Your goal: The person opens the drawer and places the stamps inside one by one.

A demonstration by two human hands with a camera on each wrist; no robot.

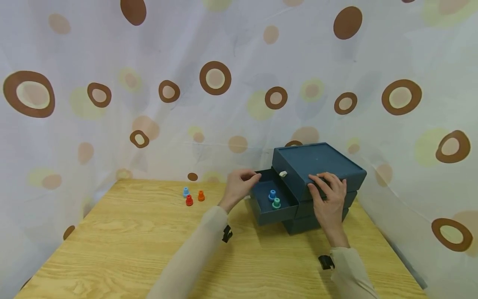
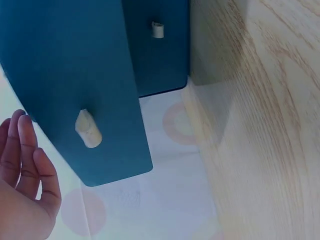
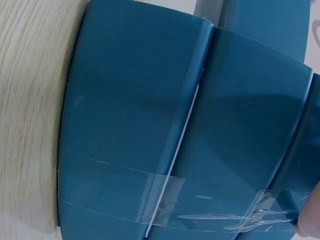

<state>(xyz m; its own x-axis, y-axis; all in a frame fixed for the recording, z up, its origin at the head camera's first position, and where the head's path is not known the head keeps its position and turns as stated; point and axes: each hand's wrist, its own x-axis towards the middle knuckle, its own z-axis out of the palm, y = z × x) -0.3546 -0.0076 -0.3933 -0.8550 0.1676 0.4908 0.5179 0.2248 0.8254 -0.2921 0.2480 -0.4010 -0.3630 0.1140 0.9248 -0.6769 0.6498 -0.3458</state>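
Note:
A dark blue stack of drawers (image 1: pixel 317 162) stands on the table, its middle drawer (image 1: pixel 278 216) pulled out to the left. Inside that drawer are a blue peg-like piece (image 1: pixel 272 194) and a green one (image 1: pixel 276 203). My left hand (image 1: pixel 240 187) is at the drawer's outer end, fingers loosely bent near the rim; in the left wrist view it is beside the drawer front with its white knob (image 2: pixel 89 130), holding nothing visible. My right hand (image 1: pixel 330 199) rests its spread fingers on the stack's near top edge. Only a fingertip (image 3: pixel 310 215) shows in the right wrist view.
Left of the drawer, a light blue piece (image 1: pixel 186 192), a red piece (image 1: pixel 189 200) and an orange piece (image 1: pixel 201 195) stand on the wooden table (image 1: pixel 123 241). A spotted curtain (image 1: pixel 239 120) hangs behind. Clear tape (image 3: pixel 200 205) runs across the stack's side.

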